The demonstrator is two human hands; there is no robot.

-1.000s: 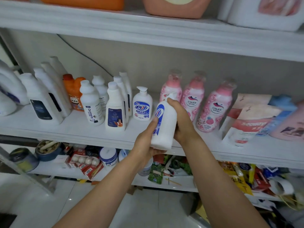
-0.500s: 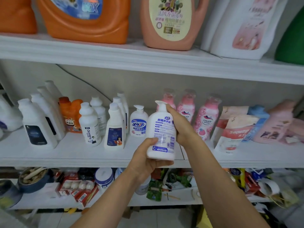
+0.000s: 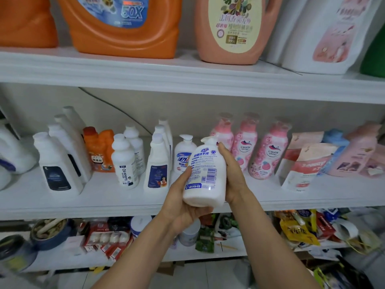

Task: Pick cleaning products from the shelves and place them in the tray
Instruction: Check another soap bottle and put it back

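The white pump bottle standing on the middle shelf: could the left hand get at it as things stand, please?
Probably not yet: the left hand and right hand both hold a second pump bottle, which partly covers the shelf bottle. With that grip released, the way looks open.

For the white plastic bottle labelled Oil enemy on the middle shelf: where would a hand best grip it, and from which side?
Probably round the straight midbody of the white Oil enemy bottle, from the front. It stands upright at the front of its row with gaps either side for fingers; a twin bottle blocks the back.
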